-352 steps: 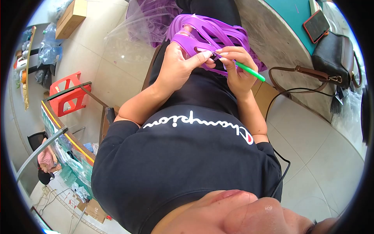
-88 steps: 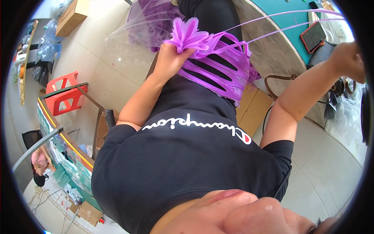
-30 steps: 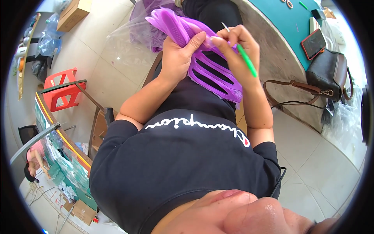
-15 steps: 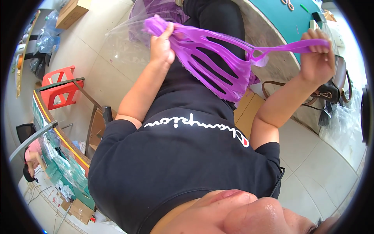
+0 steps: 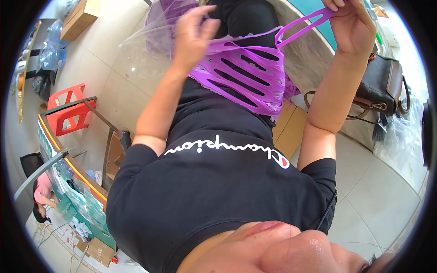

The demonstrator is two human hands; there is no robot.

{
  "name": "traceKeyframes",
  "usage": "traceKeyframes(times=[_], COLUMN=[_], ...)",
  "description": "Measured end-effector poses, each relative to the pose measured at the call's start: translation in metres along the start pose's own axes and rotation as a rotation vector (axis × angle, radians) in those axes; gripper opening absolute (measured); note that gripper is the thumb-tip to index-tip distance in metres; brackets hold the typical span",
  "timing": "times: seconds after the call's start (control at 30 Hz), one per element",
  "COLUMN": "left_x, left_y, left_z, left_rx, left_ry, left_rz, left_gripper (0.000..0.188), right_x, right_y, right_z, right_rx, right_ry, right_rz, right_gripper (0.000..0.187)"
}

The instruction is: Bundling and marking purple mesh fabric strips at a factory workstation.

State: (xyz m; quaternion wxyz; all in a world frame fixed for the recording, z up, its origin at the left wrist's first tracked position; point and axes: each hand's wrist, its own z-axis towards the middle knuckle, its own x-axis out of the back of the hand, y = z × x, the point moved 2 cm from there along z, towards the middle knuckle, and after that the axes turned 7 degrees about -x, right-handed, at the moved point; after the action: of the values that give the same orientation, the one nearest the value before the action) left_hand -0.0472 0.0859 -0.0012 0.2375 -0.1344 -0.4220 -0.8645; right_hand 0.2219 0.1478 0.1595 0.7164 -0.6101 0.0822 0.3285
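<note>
A stretchy purple rubber-like piece with long slots point(image 5: 255, 98) lies spread across my dark-trousered lap. My right hand point(image 5: 353, 27), raised at the upper right, is closed on the end of its narrow loop and pulls the loop taut. My left hand point(image 5: 191, 38) is over the left end of the piece, blurred by motion. Its thumb and fingers are apart, with nothing visible between them. Just beyond that hand is a clear plastic bag point(image 5: 136, 50), with more purple pieces point(image 5: 159, 20) in or behind it. Some purple scraps point(image 5: 290, 88) show beside my right thigh.
A teal-topped table point(image 5: 318, 27) stands at the far right. Near it are a dark handbag point(image 5: 380, 84) and clear plastic wrapping point(image 5: 400, 141). To the left are a red stool point(image 5: 68, 109), a cardboard box point(image 5: 79, 19) and a cluttered workbench point(image 5: 75, 186), with another person point(image 5: 43, 191) beside it.
My left hand has let go of the purple piece's left end, which has dropped toward my lap. My right hand has moved farther away and slightly left, drawing the loop up.
</note>
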Motion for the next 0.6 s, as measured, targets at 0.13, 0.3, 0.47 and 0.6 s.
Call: traceKeyframes(times=[0.13,0.3,0.47,0.6], left_x=[-0.078,-0.074,-0.035,-0.030], left_y=[0.037,-0.002,-0.053,-0.087], left_z=[0.022,0.020,0.001,-0.010], left_rx=[-0.260,-0.175,0.185,0.341], left_ry=[-0.232,-0.127,-0.087,-0.143], left_rz=[0.108,-0.066,-0.059,0.005], left_gripper=[0.029,0.009,0.010,0.012], right_x=[0.011,0.070,0.140,0.162], right_y=[-0.005,-0.065,-0.135,-0.187], right_z=[-0.002,-0.032,-0.080,-0.108], right_rx=[0.025,0.057,0.259,0.420], right_ry=[-0.050,0.015,0.130,0.124], right_rz=[0.004,0.205,0.323,0.453], right_gripper=[0.008,0.004,0.007,0.002])
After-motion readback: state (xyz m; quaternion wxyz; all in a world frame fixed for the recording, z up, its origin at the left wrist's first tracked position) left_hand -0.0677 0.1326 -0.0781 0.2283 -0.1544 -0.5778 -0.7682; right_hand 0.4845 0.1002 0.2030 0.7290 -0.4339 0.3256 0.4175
